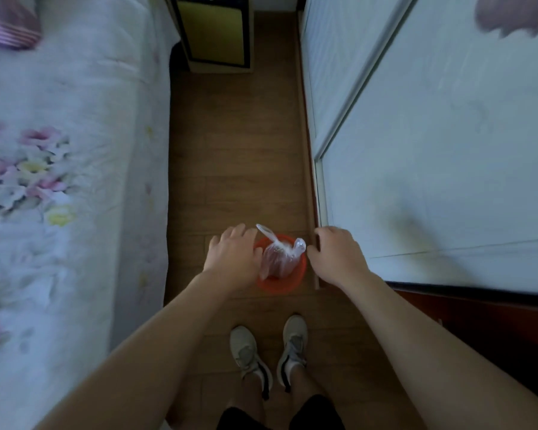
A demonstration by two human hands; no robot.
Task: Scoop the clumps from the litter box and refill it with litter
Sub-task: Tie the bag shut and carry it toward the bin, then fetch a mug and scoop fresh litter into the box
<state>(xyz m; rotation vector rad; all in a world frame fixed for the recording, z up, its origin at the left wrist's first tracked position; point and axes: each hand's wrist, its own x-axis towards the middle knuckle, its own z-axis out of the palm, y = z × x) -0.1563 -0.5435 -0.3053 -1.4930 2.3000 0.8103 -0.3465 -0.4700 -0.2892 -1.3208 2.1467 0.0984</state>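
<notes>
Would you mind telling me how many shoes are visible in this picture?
2: the left shoe and the right shoe stand side by side on the wooden floor, nearer the person than the red bin. None appears hidden.

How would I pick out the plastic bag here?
Find the strip of wood floor between the bed and the wardrobe. Ahead of the shoes stands a small orange bin; the bag is the clear, knotted one inside it, the only see-through thing there.

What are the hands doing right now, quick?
Left hand: fingers curled beside the bag; cannot tell if it holds it.
Right hand: fingers curled at the bag's other side; cannot tell if it holds it.
</notes>
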